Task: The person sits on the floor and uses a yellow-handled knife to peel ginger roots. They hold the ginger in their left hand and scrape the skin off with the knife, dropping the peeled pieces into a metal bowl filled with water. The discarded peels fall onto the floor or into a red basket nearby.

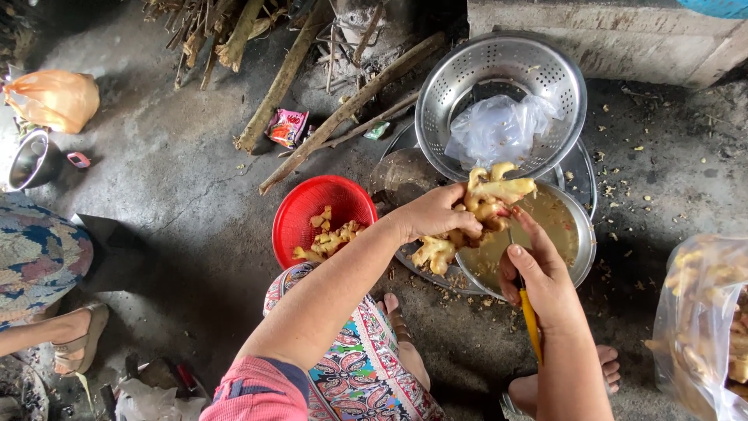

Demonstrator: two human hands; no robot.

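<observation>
Concrete floor; left hand (433,214) grips ginger root (475,214), right hand (538,277) grips yellow-handled knife (530,316)

Soft, even daylight, dim upper corners, sharp focus, slight wide-angle edge stretch

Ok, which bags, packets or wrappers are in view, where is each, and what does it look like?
Small snack packet: on the floor by the firewood, crumpled, red and pink.
Clear plastic bag: inside the steel colander, crumpled, empty-looking.
Clear plastic bag of ginger: right edge, bulging, yellowish roots inside.
Orange plastic bag: upper left on the floor, rounded, tied shut.
White plastic bag: bottom left, crumpled.
No signs or screens.
</observation>
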